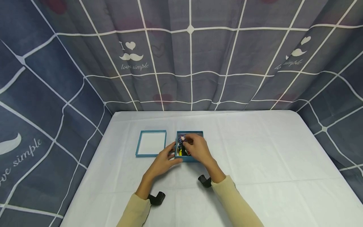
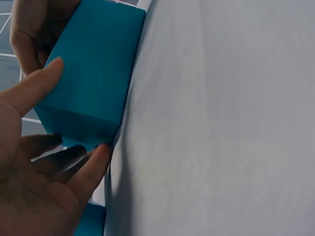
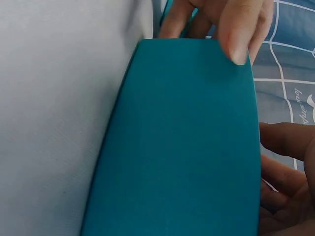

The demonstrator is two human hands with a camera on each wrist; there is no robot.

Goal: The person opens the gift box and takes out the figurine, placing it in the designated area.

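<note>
A teal box [image 1: 190, 159] stands uncovered on the table, with small colourful figurines inside. My left hand [image 1: 162, 161] holds the box at its front left corner, thumb on the front face and fingers along the left side. In the left wrist view, the thumb and fingertips touch the teal walls. Reaching over the right side, my right hand [image 1: 198, 148] pinches a small purple-haired figurine [image 1: 182, 138] between thumb and index finger. A yellow and black piece [image 1: 181, 152] lies below it. The right hand covers much of the box's contents.
Left of the box lies a shallow teal lid [image 1: 137, 155], its white inside facing up. A white cloth [image 1: 269, 151] covers the table. Grey checked curtains [image 1: 210, 63] hang behind and at both sides. Black wrist mounts [image 1: 157, 199] stick out below the sleeves.
</note>
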